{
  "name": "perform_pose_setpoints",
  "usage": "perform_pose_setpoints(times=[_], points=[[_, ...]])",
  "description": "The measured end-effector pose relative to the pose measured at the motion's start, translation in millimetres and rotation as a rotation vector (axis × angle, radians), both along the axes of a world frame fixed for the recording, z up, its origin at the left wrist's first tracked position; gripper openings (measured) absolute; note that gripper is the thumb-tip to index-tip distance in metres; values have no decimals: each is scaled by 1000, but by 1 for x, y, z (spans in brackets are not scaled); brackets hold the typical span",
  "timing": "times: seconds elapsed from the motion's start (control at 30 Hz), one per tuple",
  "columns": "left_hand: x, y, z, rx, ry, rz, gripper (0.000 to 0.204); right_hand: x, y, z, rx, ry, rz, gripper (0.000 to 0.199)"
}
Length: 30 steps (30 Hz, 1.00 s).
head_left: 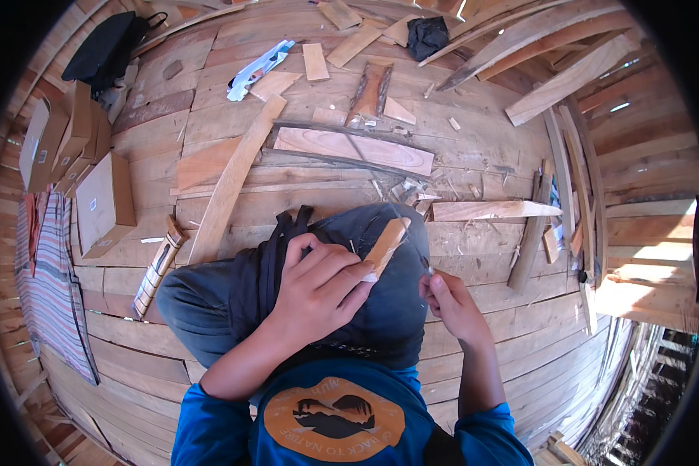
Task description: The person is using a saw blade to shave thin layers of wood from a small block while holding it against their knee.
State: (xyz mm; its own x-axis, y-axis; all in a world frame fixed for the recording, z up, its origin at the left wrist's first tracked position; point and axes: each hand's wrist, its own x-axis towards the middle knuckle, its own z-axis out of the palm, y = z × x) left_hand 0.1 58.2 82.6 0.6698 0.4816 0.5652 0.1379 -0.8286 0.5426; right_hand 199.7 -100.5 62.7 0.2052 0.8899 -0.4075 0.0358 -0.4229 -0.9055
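Note:
My left hand (318, 283) is closed around a short, pale wooden block (388, 245), holding it tilted above my lap. Its far end sticks out past my fingers, and something small and white shows by my fingertips. To the right, my right hand (452, 304) grips a knife (421, 260) by its handle, most of which the fingers hide. The thin dark blade points up and away, close beside the right side of the block; whether it touches the wood I cannot tell. Beneath both hands are my crossed legs in dark trousers (210, 299).
Wood shavings (408, 189) lie beyond my knee, near a framed plank (353, 149) and a pointed board (493, 210). A long board (237, 182) lies to the left. Cardboard boxes (105, 203) and a striped cloth (54, 287) are farther left. Timber beams (571, 78) lean at far right.

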Motion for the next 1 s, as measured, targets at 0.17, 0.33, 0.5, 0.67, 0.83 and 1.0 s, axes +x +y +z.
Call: perform_pose_setpoints(times=[0.17, 0.33, 0.5, 0.67, 0.83, 1.0], points=[[10, -7, 5, 113, 70, -34, 29, -9, -13, 18, -4, 75, 20, 49], [17, -13, 5, 206, 61, -16, 36, -2, -11, 14, -31, -57, 129, 49], [19, -15, -6, 204, 39, -48, 35, 5, -9, 17, -108, -161, 67, 47], [22, -14, -8, 206, 7, -82, 32, 1, -5, 31, -142, -217, 111, 46], [19, -13, -12, 185, -32, -106, 28, -6, -6, 39, -96, -271, 108, 48], [24, -10, -24, 174, -51, -97, 30, 2, 0, 23, -150, -297, 84, 49]])
